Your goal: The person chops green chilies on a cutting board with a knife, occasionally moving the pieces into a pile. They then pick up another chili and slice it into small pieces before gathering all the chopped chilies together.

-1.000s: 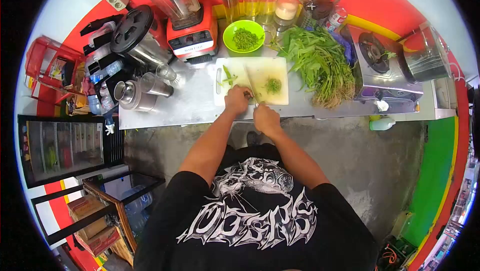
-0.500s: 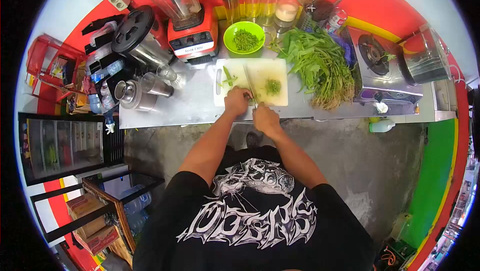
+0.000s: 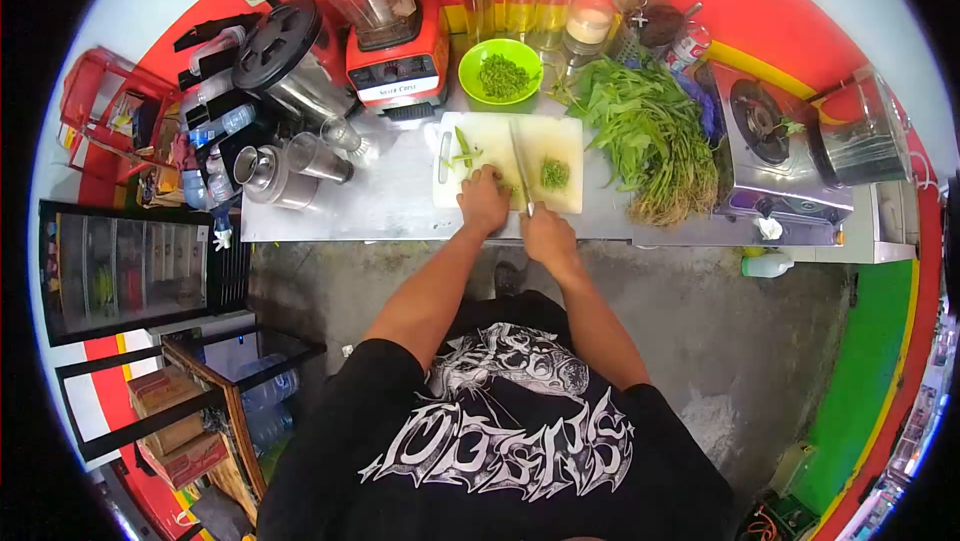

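A white cutting board (image 3: 455, 199) lies near the front edge of the metal counter. My right hand (image 3: 548, 237) is closed round the handle of a kitchen knife (image 3: 521, 163), its blade pointing away from me over the board. Left of the blade, my left hand (image 3: 484, 203) rests on the board, fingers curled down over green vegetable pieces mostly hidden beneath them. Small green bits show between its fingertips and the blade. A few slender green vegetable lengths (image 3: 463, 147) lie beyond that hand. To the knife's right sits a finely chopped green pile (image 3: 554, 174).
Behind the board stands a lime-green bowl (image 3: 467, 81) of chopped greens. Leafy greens with roots (image 3: 650, 136) lie to the right, beside a gas stove (image 3: 745, 176). A red blender (image 3: 395, 71), metal shaker (image 3: 270, 176) and glasses (image 3: 320, 156) stand left. Pump bottles (image 3: 520, 1) line the wall.
The knife and my right hand have shifted right across the board. My left fingers have drawn a little left, widening the gap to the blade. The whole view has shifted slightly.
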Action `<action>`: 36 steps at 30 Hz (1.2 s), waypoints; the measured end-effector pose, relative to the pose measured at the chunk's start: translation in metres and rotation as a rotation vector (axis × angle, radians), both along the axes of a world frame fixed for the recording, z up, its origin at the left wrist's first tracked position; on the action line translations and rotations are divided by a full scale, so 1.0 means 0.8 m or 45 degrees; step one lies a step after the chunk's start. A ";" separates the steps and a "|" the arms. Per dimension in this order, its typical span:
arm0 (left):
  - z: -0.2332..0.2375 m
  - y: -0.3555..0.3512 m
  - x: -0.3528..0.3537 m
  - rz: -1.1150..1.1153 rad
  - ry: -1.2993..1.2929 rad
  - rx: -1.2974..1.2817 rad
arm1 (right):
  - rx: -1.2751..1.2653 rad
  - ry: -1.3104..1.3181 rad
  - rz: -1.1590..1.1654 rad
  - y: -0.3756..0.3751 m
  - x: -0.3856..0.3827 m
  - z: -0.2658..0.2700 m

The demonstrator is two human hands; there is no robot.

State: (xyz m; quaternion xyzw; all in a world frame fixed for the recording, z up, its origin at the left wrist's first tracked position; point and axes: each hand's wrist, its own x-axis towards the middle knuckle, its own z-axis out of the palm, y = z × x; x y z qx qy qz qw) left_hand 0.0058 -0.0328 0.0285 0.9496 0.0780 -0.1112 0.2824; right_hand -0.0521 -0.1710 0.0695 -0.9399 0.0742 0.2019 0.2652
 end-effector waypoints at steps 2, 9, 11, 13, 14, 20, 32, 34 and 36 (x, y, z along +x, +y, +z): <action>0.000 -0.003 -0.001 0.001 -0.003 0.043 | -0.029 -0.017 0.052 0.006 -0.004 0.008; -0.011 0.003 -0.001 -0.017 -0.081 0.001 | 0.020 -0.007 0.046 0.005 -0.005 -0.008; -0.019 0.005 0.000 0.011 -0.141 -0.040 | -0.018 -0.028 0.045 0.007 -0.005 -0.005; -0.026 0.009 -0.001 -0.002 -0.273 -0.034 | -0.054 -0.042 0.042 0.009 -0.007 -0.006; -0.030 0.014 -0.001 -0.001 -0.264 -0.036 | -0.052 -0.062 0.059 0.007 -0.007 -0.008; -0.036 0.025 0.004 -0.032 -0.327 -0.261 | -0.173 -0.038 0.098 0.011 -0.007 -0.012; -0.021 0.027 0.011 -0.034 -0.081 -0.330 | -0.206 -0.014 0.130 0.015 -0.004 -0.007; -0.018 0.027 0.012 -0.003 -0.051 -0.378 | -0.199 -0.028 0.165 0.011 -0.002 -0.006; -0.021 0.028 0.014 0.005 -0.009 -0.376 | -0.220 -0.131 0.193 0.010 0.007 -0.003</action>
